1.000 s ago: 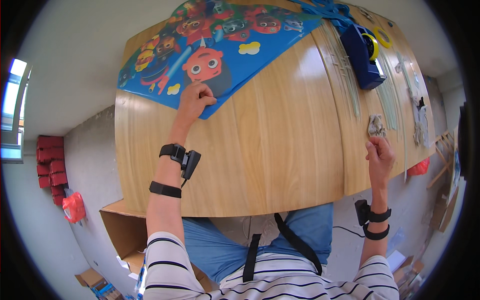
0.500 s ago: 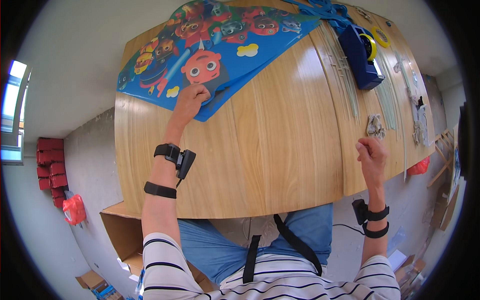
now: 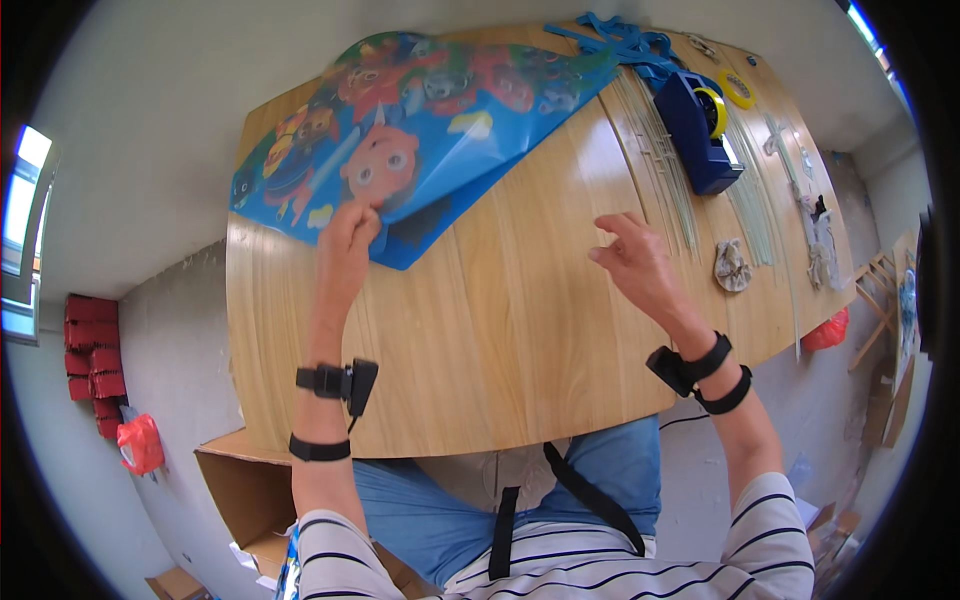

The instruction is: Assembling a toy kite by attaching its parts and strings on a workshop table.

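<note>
My left hand grips the near edge of a blue kite sheet printed with cartoon figures, which lies on the far left of the wooden table. My right hand hovers over the middle of the table with its fingers spread and nothing in it. A small crumpled grey wad lies on the table to the right of that hand, apart from it.
A blue tape dispenser with a yellow roll stands at the far right, beside long thin sticks and a blue ribbon. A loose yellow tape ring lies beyond. An open cardboard box sits below the table's left edge.
My right hand has let go of the crumpled wad and moved left to the table's middle, fingers now spread. My left hand keeps hold of the kite sheet's edge.
</note>
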Motion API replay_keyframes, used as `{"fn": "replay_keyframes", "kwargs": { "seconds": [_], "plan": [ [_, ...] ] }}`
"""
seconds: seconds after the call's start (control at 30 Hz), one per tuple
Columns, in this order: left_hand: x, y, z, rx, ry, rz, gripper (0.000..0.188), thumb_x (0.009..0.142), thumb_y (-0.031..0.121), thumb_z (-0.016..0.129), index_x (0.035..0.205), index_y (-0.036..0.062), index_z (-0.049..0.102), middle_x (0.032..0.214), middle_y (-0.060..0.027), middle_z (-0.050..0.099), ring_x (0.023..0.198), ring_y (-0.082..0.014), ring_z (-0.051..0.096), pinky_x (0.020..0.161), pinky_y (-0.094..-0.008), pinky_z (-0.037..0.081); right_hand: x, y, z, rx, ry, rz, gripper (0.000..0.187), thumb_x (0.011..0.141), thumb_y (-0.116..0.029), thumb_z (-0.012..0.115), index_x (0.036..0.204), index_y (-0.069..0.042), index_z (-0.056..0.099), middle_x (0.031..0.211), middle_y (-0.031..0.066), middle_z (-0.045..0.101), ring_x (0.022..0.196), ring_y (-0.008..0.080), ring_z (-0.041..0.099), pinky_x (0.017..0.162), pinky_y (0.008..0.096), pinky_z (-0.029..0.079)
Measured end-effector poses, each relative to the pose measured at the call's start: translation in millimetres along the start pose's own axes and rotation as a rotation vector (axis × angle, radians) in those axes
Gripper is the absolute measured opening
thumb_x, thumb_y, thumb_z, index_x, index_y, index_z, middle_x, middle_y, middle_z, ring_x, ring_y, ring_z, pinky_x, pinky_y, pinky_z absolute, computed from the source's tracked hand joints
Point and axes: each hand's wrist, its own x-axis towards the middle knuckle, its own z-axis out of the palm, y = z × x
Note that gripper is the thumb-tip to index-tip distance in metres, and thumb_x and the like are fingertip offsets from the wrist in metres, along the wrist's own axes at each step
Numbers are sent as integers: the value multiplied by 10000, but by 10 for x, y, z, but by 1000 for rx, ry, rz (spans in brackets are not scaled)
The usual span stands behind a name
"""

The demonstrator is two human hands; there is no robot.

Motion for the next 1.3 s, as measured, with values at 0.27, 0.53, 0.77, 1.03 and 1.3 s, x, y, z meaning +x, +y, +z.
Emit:
{"fn": "replay_keyframes", "kwargs": {
  "seconds": [0.27,0.53,0.77,1.03,1.3],
  "plan": [
    [-1080,13,-306,-84,-257,-164,122,880,25,562,976,-25,620,1057,-80,675,1031,-159,570,869,-285,443,346,-51,574,-495,21,-414,589,880,-272,665,1388,-56,458,1460,165,412,1369,347,348,1127,480,292],
    [-1654,34,-908,273,-503,-400,115,817,94,637,813,-20,622,907,-171,657,866,-341,616,750,-402,483,19,100,830,-726,-140,-476,694,890,-429,609,1405,-3,421,1495,163,368,1400,347,306,1141,547,236],
    [-1558,320,-587,439,-45,3,267,812,203,685,981,4,629,912,-181,639,899,-375,609,750,-436,473,-1499,-376,802,-755,-179,-425,698,781,-450,696,1254,43,551,1291,234,484,1123,354,479,1049,598,312],
    [-1810,436,780,719,-166,-134,1033,667,519,806,1510,211,297,1544,-206,256,1399,-499,210,962,-805,200,-1794,-673,619,-527,-209,-440,541,837,-380,681,1251,-50,571,1214,195,546,1088,362,519,950,541,392],
    [-1244,44,377,634,-311,-90,1035,651,462,820,1525,329,283,1590,-151,226,1450,-454,143,1065,-739,149,-1567,-197,718,-764,-235,-383,637,833,-384,673,1345,-56,484,1460,152,390,1347,355,361,1036,573,337]
  ]
}}
